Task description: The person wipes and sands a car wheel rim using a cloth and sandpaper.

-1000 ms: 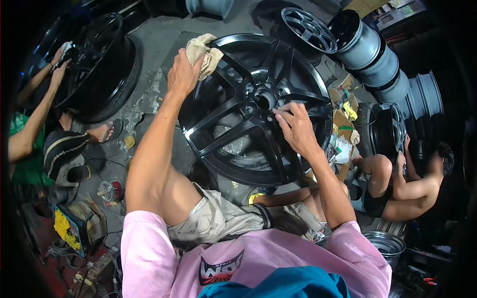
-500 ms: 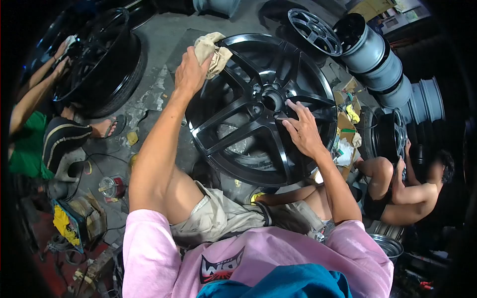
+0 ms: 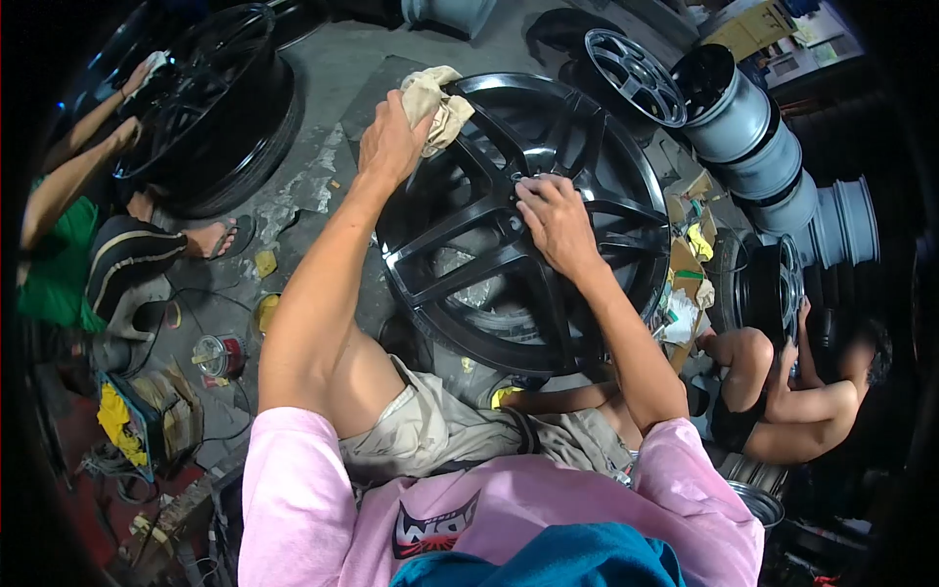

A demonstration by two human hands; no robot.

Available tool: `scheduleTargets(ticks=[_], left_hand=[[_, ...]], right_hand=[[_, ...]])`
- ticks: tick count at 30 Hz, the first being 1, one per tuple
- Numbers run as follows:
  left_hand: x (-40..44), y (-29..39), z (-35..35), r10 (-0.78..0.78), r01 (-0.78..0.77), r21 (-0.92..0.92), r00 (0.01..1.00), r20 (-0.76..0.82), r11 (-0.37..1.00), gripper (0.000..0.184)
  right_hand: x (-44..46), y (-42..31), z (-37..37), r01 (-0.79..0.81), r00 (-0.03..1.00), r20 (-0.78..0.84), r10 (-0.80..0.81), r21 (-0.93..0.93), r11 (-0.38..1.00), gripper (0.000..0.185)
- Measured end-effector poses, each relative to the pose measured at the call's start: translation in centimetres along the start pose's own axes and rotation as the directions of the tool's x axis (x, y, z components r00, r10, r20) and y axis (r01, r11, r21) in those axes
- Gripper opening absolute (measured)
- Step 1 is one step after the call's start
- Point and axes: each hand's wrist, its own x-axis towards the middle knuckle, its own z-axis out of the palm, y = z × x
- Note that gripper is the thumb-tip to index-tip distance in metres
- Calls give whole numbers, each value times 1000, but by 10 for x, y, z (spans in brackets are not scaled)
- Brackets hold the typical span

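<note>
A large black spoked wheel rim (image 3: 445,232) fills the middle of the head view, tilted in front of my knees. At its upper left edge my left hand (image 3: 393,140) grips a crumpled beige cloth (image 3: 437,108), which touches the rim's outer lip. My right hand (image 3: 558,220) lies over the centre hub with its fingers curled and close together. Its fingertips cover the hub hole, and whatever they hold, if anything, is hidden.
At the left a person in green (image 3: 64,264) wipes another black wheel (image 3: 220,127). A second person (image 3: 802,401) crouches at the right beside a rim. Stacked silver rims (image 3: 729,122) stand upper right. A can (image 3: 217,357) and boxes with yellow cloth (image 3: 115,423) lie lower left.
My right hand has moved from the hub's right side onto the hub, its fingers now more curled. My left hand still holds the cloth at the rim's edge. The whole view has shifted slightly.
</note>
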Motion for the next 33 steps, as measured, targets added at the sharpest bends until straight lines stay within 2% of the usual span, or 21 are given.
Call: scheduleTargets(ticks=[1,4,6,8,10,12,14,16,17,19,20,22,24,26,30,31,33], left_hand=[[0,0,-2,1,-1,7,1000,5,1000,62],[-1,-2,-2,20,-19,21,999,-31,1000,59],[-2,-3,3,30,-30,18,999,-31,999,59],[-1,-3,2,29,-29,11,999,-35,1000,59],[-3,0,1,20,-21,-25,1000,-15,999,58],[1,-3,2,19,-19,-20,999,-26,1000,58],[-1,-7,4,27,-28,-21,999,-26,999,57],[0,-4,2,15,-15,-11,1000,-5,1000,57],[-1,-1,2,15,-15,-15,1000,-6,1000,57],[-3,0,4,18,-19,-18,1000,-13,1000,58],[-3,0,4,11,-11,-16,1000,-22,1000,58],[-2,-2,2,10,-10,-9,999,-48,1000,60],[-4,-5,2,15,-15,5,1000,-5,1000,60],[-1,-4,5,28,-29,-25,999,-33,999,61],[0,-4,6,30,-31,-29,999,-30,999,61],[2,-4,7,26,-26,-28,999,-24,999,61],[2,-5,5,11,-12,-27,1000,-29,1000,61]], right_hand=[[-1,-5,-4,39,999,25,-36,-97,995,30],[-8,-14,-18,62,993,99,-59,-26,998,31],[-20,-18,-28,106,986,133,-97,-62,992,31],[-35,-18,-27,20,984,177,-35,86,996,30],[-34,-23,-36,-19,987,159,-1,123,992,27],[-33,-15,-38,-109,987,144,68,298,948,23],[-17,-8,-42,-149,988,-8,157,272,951,21],[4,4,-41,-133,973,-157,167,205,970,21],[7,11,-35,-132,974,-157,165,201,971,21],[8,23,-15,-93,993,-52,102,144,985,22],[2,19,-4,-22,1000,-4,22,92,996,23],[-6,-4,-9,-4,1000,28,-1,181,983,25],[-30,-15,-18,-37,997,69,24,206,978,26],[-43,-15,-40,-105,982,178,64,227,968,27],[-36,16,-61,-74,980,191,50,119,990,19],[-28,17,-60,-142,987,99,128,150,978,17],[-5,20,-52,-122,984,-114,138,142,982,17]])
